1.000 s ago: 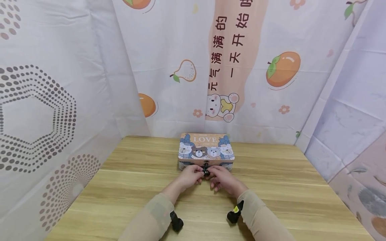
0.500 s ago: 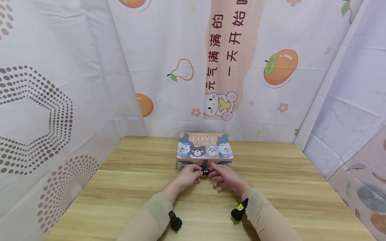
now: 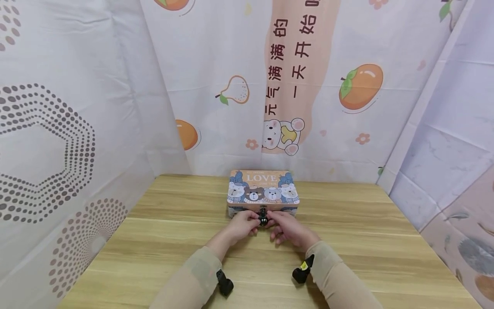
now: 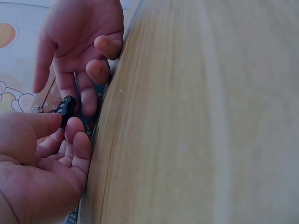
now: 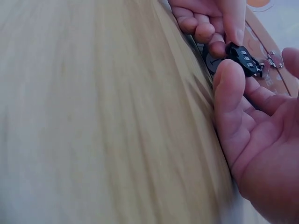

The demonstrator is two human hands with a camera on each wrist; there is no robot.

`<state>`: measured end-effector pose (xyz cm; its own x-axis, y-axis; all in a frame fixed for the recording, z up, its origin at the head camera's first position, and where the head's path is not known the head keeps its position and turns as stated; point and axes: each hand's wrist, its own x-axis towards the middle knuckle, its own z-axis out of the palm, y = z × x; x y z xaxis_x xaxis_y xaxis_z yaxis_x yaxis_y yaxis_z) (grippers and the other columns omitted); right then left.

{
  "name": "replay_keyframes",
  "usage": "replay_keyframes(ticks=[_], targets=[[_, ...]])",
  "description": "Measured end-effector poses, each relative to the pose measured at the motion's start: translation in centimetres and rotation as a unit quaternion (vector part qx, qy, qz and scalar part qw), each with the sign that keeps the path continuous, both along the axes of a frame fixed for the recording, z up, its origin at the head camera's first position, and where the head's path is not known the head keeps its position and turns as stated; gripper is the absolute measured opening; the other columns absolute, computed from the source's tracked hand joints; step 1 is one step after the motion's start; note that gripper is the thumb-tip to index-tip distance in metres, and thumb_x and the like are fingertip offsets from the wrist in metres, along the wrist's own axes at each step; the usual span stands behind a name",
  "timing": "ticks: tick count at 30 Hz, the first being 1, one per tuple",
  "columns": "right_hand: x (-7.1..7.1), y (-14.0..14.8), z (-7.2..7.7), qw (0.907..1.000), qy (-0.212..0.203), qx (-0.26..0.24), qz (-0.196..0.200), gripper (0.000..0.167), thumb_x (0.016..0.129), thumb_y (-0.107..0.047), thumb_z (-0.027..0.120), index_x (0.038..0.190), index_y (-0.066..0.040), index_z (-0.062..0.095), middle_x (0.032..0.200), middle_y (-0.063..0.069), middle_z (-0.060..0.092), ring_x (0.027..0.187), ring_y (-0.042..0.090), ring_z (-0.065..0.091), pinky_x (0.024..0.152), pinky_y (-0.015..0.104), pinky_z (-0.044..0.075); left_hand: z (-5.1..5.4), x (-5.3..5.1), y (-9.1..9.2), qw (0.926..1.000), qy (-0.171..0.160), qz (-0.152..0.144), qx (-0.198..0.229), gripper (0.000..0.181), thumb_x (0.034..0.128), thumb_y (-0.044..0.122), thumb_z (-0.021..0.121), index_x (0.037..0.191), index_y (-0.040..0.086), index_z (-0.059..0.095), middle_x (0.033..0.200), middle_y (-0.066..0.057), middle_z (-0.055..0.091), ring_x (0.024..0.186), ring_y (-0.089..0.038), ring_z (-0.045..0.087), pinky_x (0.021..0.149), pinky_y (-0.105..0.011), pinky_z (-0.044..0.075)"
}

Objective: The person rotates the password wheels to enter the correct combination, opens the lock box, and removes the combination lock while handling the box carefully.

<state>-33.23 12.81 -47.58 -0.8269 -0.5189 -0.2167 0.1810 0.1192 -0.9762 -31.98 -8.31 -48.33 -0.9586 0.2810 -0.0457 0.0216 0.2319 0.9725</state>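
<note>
A small black combination padlock with number dials hangs at the metal clasp on the front of a tin box. The box's lid is down and bears bears and the word LOVE. My left hand pinches the padlock's body between thumb and forefinger, as the left wrist view shows. On the other side, my right hand holds its fingers loosely bent beside and behind the padlock. Its thumb stands apart from the dials; whether a fingertip touches the lock, I cannot tell.
The box stands near the back edge of a wooden table. Printed curtains hang behind and along both sides. A black wrist camera sits on the left sleeve and another camera on the right.
My right hand drew slightly to the right from the padlock, then came back closer to it. My left hand kept its pinch. The box stays in place while the head view shifts a little.
</note>
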Motion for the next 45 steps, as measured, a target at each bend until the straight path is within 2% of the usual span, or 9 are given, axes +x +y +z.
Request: replay_keyframes(ticks=[6, 15, 28, 40, 45], targets=[[0.0, -0.5, -0.1, 0.9999, 0.004, 0.004, -0.009, 0.044, 0.106, -0.032, 0.053, 0.13, 0.004, 0.052, 0.113, 0.021, 0.061, 0.068, 0.018, 0.061, 0.053, 0.029, 0.056, -0.1, -0.2, 0.1, 1.0, -0.005, -0.002, -0.001, 0.014, 0.1002, 0.006, 0.06, 0.108, -0.005, 0.064, 0.089, -0.015, 0.065, 0.071, -0.017, 0.062, 0.065, -0.028, 0.055], [-0.2, -1.0, -0.7, 0.9993, 0.026, 0.023, -0.014, 0.031, 0.104, -0.022, 0.056, 0.12, 0.005, 0.059, 0.109, 0.019, 0.064, 0.063, 0.014, 0.058, 0.048, 0.026, 0.052, -0.1, -0.1, 0.1, 1.0, -0.008, 0.002, -0.001, 0.013, 0.1003, 0.005, 0.059, 0.108, -0.006, 0.063, 0.086, -0.014, 0.065, 0.07, -0.017, 0.062, 0.064, -0.028, 0.054], [-0.1, -1.1, -0.5, 0.9983, 0.047, 0.035, -0.002, 0.028, 0.105, -0.019, 0.052, 0.115, 0.006, 0.061, 0.104, 0.017, 0.065, 0.06, 0.013, 0.057, 0.047, 0.024, 0.05, 0.2, -0.1, 0.1, 0.9999, -0.007, 0.004, -0.013, 0.013, 0.1004, 0.005, 0.059, 0.108, -0.005, 0.063, 0.089, -0.011, 0.065, 0.072, -0.017, 0.063, 0.065, -0.029, 0.056], [-0.6, -1.2, -0.9, 0.9972, 0.061, 0.044, -0.004, 0.026, 0.106, -0.018, 0.049, 0.112, 0.004, 0.06, 0.099, 0.015, 0.064, 0.059, 0.014, 0.057, 0.045, 0.025, 0.049, 0.5, -0.3, 0.2, 0.9999, -0.007, 0.001, -0.012, 0.014, 0.1002, 0.005, 0.06, 0.109, -0.005, 0.063, 0.091, -0.012, 0.066, 0.072, -0.018, 0.063, 0.066, -0.03, 0.056], [-0.7, -1.2, -1.2, 0.9961, 0.067, 0.057, -0.001, 0.026, 0.106, -0.019, 0.048, 0.108, 0.004, 0.061, 0.095, 0.014, 0.065, 0.056, 0.014, 0.056, 0.045, 0.025, 0.049, 0.5, 0.0, 0.1, 0.9999, -0.011, 0.0, -0.013, 0.016, 0.1002, 0.006, 0.061, 0.111, -0.006, 0.062, 0.092, -0.012, 0.066, 0.074, -0.018, 0.063, 0.067, -0.031, 0.057]])
